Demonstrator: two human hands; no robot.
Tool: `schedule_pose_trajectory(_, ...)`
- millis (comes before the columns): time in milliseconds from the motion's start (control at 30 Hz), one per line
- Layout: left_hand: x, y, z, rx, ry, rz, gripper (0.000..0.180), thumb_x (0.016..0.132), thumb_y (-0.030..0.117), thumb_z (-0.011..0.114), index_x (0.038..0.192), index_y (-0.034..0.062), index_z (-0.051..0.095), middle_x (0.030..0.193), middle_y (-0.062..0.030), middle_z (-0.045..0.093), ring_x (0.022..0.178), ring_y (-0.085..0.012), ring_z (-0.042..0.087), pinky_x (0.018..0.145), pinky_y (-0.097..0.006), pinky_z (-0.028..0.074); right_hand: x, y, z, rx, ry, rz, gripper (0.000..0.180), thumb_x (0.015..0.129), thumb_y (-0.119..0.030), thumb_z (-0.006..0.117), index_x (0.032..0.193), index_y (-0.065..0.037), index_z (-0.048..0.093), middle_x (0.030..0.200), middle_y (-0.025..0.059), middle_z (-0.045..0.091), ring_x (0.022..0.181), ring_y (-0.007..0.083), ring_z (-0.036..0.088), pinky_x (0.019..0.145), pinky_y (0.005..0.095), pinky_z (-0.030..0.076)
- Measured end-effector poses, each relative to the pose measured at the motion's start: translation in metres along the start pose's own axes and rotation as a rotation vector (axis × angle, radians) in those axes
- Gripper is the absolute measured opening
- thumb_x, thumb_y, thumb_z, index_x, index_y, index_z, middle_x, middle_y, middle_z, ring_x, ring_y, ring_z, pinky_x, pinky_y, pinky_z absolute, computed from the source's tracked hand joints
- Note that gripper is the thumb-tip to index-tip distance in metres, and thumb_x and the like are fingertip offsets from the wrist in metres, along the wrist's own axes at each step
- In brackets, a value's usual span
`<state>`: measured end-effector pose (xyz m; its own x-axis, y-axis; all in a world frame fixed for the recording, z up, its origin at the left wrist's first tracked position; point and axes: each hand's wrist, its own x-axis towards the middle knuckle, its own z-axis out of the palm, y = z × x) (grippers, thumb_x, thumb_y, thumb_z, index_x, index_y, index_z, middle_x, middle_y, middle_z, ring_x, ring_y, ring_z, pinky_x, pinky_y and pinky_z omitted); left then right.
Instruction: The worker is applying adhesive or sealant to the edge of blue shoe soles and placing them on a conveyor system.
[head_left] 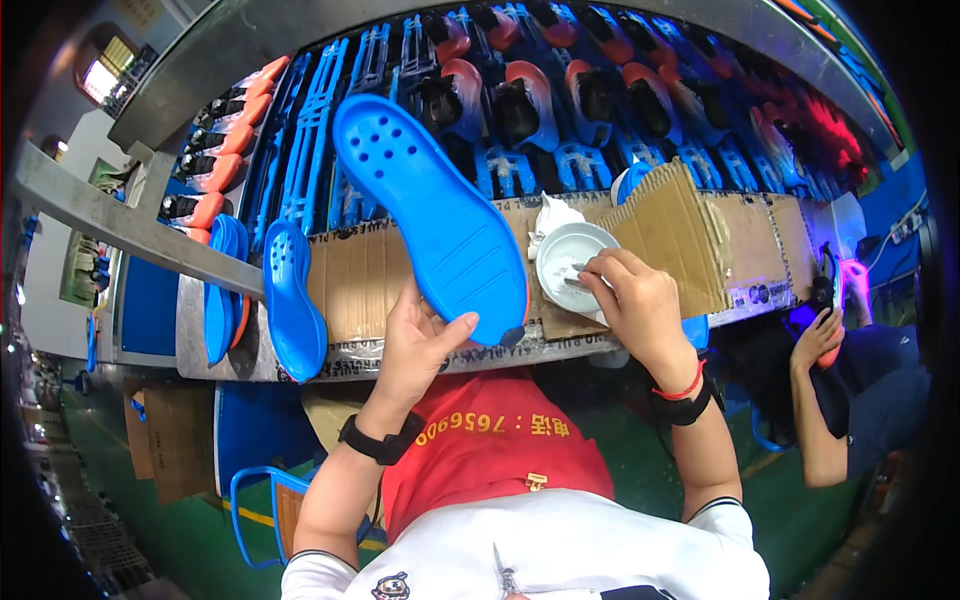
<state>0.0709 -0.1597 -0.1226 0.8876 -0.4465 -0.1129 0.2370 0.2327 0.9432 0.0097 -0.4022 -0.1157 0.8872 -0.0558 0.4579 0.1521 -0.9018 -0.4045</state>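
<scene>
My left hand point(420, 340) holds a blue shoe sole point(430, 210) by its heel end, tilted up and away over the workbench. The sole's flat blue face with small holes near the toe faces me, and an orange edge shows along its rim. My right hand point(640, 300) grips a small brush point(578, 282), its tip resting in a white bowl point(570, 258) on the cardboard-covered bench point(360, 275). Both wrists wear bands, black on the left, black and red on the right.
Two more blue soles point(290, 300) stand at the bench's left edge. A folded cardboard piece point(675, 235) rises right of the bowl. Behind runs a conveyor of blue racks point(520, 165) carrying orange and black shoes point(530, 100). Another person point(850, 390) sits at the right.
</scene>
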Motion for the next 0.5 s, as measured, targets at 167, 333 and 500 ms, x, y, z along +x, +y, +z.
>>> schedule_pose_trajectory(167, -0.001, -0.001, 0.019, 0.103, 0.034, 0.167, 0.057, 0.083, -0.005, 0.063, 0.133, -0.0017, 0.034, 0.115, -0.0154, 0.058, 0.1, -0.0196, 0.063, 0.083, -0.03, 0.055, -0.004, -0.006, -0.011, 0.121, 0.051, 0.042, 0.007, 0.079, -0.008, 0.069, 0.083, -0.004, 0.065, 0.084, 0.0094, 0.065, 0.067, 0.0296, 0.064, 0.057, 0.0357, 0.052)
schedule_pose_trajectory(333, -0.002, 0.0, 0.028, 0.262, 0.074, 0.242, 0.058, 0.082, -0.004, 0.065, 0.132, -0.002, 0.034, 0.112, -0.0153, 0.06, 0.096, -0.0189, 0.064, 0.08, -0.029, 0.056, -0.01, -0.035, -0.019, 0.312, 0.076, 0.012, 0.015, 0.075, -0.003, 0.074, 0.087, -0.002, 0.066, 0.09, 0.0125, 0.067, 0.069, 0.0276, 0.067, 0.056, 0.0315, 0.054)
schedule_pose_trajectory(500, -0.004, 0.003, 0.031, 0.27, 0.093, 0.248, 0.055, 0.081, -0.005, 0.066, 0.128, -0.0026, 0.037, 0.109, -0.0139, 0.061, 0.092, -0.0177, 0.065, 0.076, -0.027, 0.056, -0.013, -0.04, -0.008, 0.316, 0.091, -0.06, 0.014, 0.075, -0.004, 0.074, 0.087, -0.003, 0.066, 0.09, 0.0119, 0.067, 0.066, 0.0259, 0.067, 0.055, 0.0316, 0.053)
